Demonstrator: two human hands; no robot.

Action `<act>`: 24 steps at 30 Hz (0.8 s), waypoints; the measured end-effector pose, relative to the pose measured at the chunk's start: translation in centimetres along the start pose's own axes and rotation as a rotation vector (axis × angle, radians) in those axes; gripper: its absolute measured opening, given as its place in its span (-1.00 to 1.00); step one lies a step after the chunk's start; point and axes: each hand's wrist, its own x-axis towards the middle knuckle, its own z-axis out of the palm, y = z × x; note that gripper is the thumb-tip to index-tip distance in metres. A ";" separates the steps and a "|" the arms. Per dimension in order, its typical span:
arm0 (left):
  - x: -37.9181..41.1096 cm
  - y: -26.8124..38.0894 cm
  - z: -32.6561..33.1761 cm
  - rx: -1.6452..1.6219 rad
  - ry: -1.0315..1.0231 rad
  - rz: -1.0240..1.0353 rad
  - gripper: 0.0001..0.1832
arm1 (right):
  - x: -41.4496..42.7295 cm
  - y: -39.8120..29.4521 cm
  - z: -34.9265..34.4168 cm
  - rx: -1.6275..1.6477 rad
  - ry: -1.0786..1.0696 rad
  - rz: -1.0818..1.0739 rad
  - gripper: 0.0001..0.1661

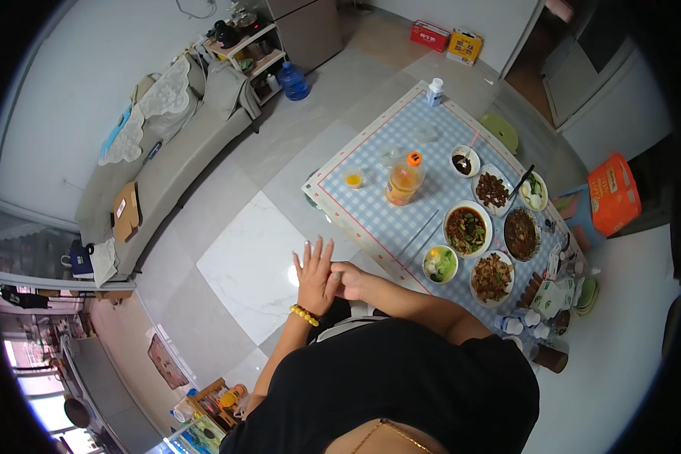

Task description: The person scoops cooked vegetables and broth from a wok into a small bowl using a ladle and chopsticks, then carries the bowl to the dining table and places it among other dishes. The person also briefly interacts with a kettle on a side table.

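My left hand point(318, 273) is raised before me over the floor, its long-nailed fingers spread and nothing held in them. Around that wrist sits a yellow bead bracelet point(305, 315). My right hand point(349, 280) is curled against the thumb side of the left and grips it there; the left thumb is mostly hidden. Nearest on the right is a dining table with a blue checked tablecloth point(374, 198). A pair of chopsticks point(421, 233) lies by its near edge, beside a bowl of green vegetables point(440, 264) and a bowl of dark stew point(467, 228).
An orange drink bottle point(406, 179) and a cup of orange drink point(352, 178) stand on the table. More dishes, including a meat plate point(491, 278), crowd its right side. A grey sofa point(170, 176) lines the left wall. A blue water jug point(293, 81) stands on the floor.
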 end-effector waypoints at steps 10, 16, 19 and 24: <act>-3.0 -12.6 -3.1 -0.124 0.130 -0.252 -0.38 | 7.8 -3.9 3.6 -0.474 0.177 -0.078 -0.65; -2.8 -23.2 -9.1 0.050 0.198 -0.175 -0.45 | 12.7 -10.8 0.5 -0.889 0.682 -0.611 -0.65; -2.3 -27.0 -10.8 0.000 0.171 -0.189 -0.49 | 13.3 -12.6 -0.9 -1.037 0.912 -0.705 -0.62; -0.6 -29.4 -12.4 -0.076 0.086 -0.200 -0.45 | 12.5 -19.0 -2.4 -1.342 1.515 -0.669 -0.40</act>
